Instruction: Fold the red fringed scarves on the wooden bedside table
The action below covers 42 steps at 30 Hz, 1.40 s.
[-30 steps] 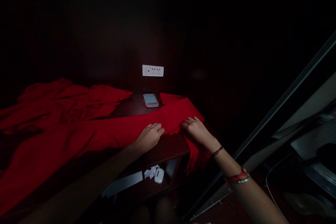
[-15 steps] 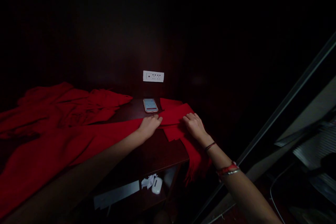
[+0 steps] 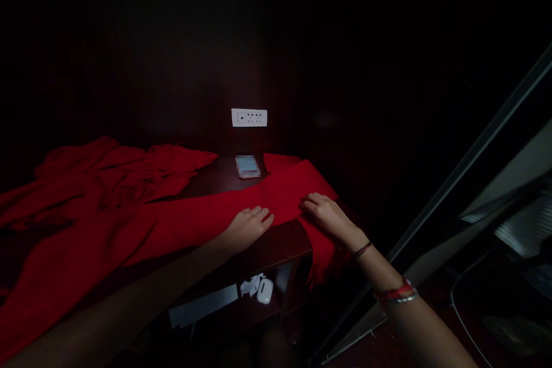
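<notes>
A long red scarf [image 3: 215, 204] with fringed ends lies across the dark wooden tabletop, folded over itself at the right. My left hand [image 3: 248, 224], wearing a ring, rests on its near edge with loosely spread fingers. On the right part of the cloth, my right hand [image 3: 325, 213] touches down with its fingers bent and relaxed. Neither hand pinches the fabric. Part of the scarf, with its fringe, hangs over the table's front right edge.
A heap of red cloth [image 3: 125, 175] lies at the back left. Behind the scarf is a phone [image 3: 247, 166], below a wall socket [image 3: 249, 118]. The shelf underneath holds a white earbud case [image 3: 264, 291], crumpled paper [image 3: 251, 285] and a pale strip [image 3: 204, 305]. A metal-edged frame [image 3: 466, 167] slants at right.
Both hands have loosened from the cloth and come slightly nearer. The scarf's middle and right part now lie wider and flatter. The view has shifted a little.
</notes>
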Motion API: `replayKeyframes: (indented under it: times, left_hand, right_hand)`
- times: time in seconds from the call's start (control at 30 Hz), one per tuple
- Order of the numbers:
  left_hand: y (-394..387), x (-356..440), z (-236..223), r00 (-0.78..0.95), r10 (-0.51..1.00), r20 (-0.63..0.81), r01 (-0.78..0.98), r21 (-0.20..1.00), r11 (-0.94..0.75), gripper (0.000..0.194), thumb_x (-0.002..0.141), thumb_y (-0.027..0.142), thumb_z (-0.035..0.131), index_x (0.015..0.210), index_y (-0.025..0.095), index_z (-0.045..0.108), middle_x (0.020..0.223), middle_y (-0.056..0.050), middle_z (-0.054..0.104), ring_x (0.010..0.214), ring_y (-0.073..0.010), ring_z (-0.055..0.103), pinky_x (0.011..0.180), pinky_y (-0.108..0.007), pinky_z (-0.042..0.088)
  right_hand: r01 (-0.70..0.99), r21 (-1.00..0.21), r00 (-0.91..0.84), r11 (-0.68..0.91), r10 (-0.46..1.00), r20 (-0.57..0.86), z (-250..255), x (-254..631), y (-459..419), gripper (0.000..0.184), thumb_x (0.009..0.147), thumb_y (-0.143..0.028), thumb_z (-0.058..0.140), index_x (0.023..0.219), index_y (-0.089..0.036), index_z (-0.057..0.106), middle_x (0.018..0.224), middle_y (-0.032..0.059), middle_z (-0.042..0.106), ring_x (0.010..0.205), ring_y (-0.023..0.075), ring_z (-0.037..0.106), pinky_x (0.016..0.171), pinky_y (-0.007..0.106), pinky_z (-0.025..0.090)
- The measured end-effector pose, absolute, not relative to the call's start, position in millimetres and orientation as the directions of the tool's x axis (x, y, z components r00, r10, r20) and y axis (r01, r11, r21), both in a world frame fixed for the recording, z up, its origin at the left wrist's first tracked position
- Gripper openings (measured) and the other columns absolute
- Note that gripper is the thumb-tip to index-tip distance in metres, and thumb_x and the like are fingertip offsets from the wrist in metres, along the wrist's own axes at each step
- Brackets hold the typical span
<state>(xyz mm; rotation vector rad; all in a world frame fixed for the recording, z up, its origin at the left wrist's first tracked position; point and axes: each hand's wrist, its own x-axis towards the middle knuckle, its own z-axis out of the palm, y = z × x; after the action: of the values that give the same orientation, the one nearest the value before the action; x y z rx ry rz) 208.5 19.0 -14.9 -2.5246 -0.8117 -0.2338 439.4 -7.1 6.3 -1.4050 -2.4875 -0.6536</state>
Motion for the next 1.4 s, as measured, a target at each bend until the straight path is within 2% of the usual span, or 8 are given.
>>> replayKeyframes:
  times: [0.23, 0.43, 0.53, 0.67, 0.83, 1.03, 1.23, 1.4]
  left_hand:
    - [21.2, 220.7, -6.2, 0.831, 0.489, 0.265, 0.556, -0.382, -0.738, 0.018, 0.079, 0.01, 0.036, 0.09, 0.017, 0.049, 0.097, -0.007, 0.051, 0.09, -0.0185, 0.048, 0.066, -0.027, 0.042]
    - [32.9, 217.8, -5.9, 0.756, 0.591, 0.281, 0.652, -0.242, -0.719, 0.022, 0.076, 0.008, 0.036, 0.091, 0.017, 0.049, 0.098, -0.007, 0.05, 0.09, -0.0184, 0.048, 0.068, -0.027, 0.042]
    - [33.0, 212.6, -7.1, 0.79, 0.561, 0.249, 0.595, -0.089, -0.799, 0.019, 0.078, 0.015, 0.038, 0.092, 0.018, 0.05, 0.096, -0.006, 0.05, 0.088, -0.0167, 0.048, 0.071, -0.026, 0.04]
    - [56.8, 202.7, 5.6, 0.832, 0.504, 0.232, 0.45, 0.249, -0.858, 0.024, 0.079, 0.032, 0.04, 0.098, 0.02, 0.049, 0.085, -0.001, 0.055, 0.076, -0.0116, 0.052, 0.069, -0.021, 0.04]
    - [125.8, 210.7, 19.5, 0.478, 0.777, 0.409, 0.656, 0.422, -0.626, 0.024, 0.08, 0.028, 0.036, 0.089, 0.014, 0.054, 0.091, -0.005, 0.058, 0.081, -0.0141, 0.052, 0.072, -0.023, 0.038]
    - [164.0, 246.6, 19.9, 0.468, 0.853, 0.233, 0.753, 0.4, -0.522, 0.027, 0.074, 0.033, 0.046, 0.09, 0.013, 0.054, 0.077, -0.005, 0.06, 0.07, -0.0153, 0.054, 0.059, -0.022, 0.039]
    - [170.2, 255.8, 21.7, 0.556, 0.783, 0.28, 0.717, 0.316, -0.622, 0.011, 0.069, 0.019, 0.053, 0.079, 0.016, 0.054, 0.067, 0.0, 0.056, 0.067, -0.0129, 0.052, 0.061, -0.021, 0.037]
    - [163.9, 255.4, 13.7, 0.531, 0.746, 0.402, 0.723, 0.244, -0.647, 0.017, 0.074, 0.02, 0.047, 0.091, 0.016, 0.048, 0.09, -0.005, 0.051, 0.083, -0.0157, 0.049, 0.07, -0.026, 0.036]
  right_hand:
    - [0.82, 0.37, -0.562, 0.436, 0.735, 0.379, 11.5, 435.7, -2.9, 0.017, 0.078, -0.016, 0.044, 0.091, -0.018, 0.054, 0.079, 0.0036, 0.056, 0.077, 0.0153, 0.044, 0.069, 0.027, 0.029]
    - [0.833, 0.399, -0.539, 0.384, 0.726, 0.428, 8.8, 432.9, 0.3, 0.015, 0.079, -0.018, 0.043, 0.086, -0.017, 0.056, 0.075, 0.0038, 0.055, 0.071, 0.0151, 0.044, 0.066, 0.027, 0.029]
    - [0.828, 0.38, -0.549, 0.412, 0.732, 0.403, 0.5, 434.4, -2.8, 0.015, 0.08, -0.019, 0.041, 0.084, -0.017, 0.055, 0.073, 0.0031, 0.055, 0.069, 0.0141, 0.044, 0.065, 0.026, 0.029]
    - [0.849, 0.329, -0.524, 0.414, 0.746, 0.411, -4.6, 436.6, -6.6, 0.017, 0.081, -0.019, 0.038, 0.084, -0.015, 0.054, 0.074, 0.0033, 0.054, 0.069, 0.0133, 0.045, 0.066, 0.026, 0.031]
    - [0.855, 0.282, -0.517, 0.434, 0.747, 0.418, -3.2, 436.9, -8.6, 0.019, 0.082, -0.02, 0.036, 0.086, -0.016, 0.055, 0.076, 0.0041, 0.054, 0.07, 0.013, 0.046, 0.067, 0.026, 0.032]
    - [0.861, 0.273, -0.508, 0.428, 0.743, 0.436, -5.9, 437.3, -11.6, 0.019, 0.082, -0.019, 0.037, 0.088, -0.017, 0.055, 0.077, 0.0043, 0.055, 0.071, 0.0133, 0.048, 0.067, 0.026, 0.034]
    - [0.874, 0.255, -0.486, 0.414, 0.748, 0.451, -12.5, 438.0, -11.1, 0.019, 0.08, -0.016, 0.04, 0.088, -0.018, 0.056, 0.078, 0.0048, 0.056, 0.074, 0.014, 0.049, 0.068, 0.027, 0.036]
    - [0.886, 0.226, -0.464, 0.406, 0.754, 0.465, -14.8, 437.6, -9.3, 0.02, 0.08, -0.016, 0.039, 0.089, -0.017, 0.057, 0.08, 0.0062, 0.057, 0.075, 0.0145, 0.049, 0.069, 0.027, 0.037]
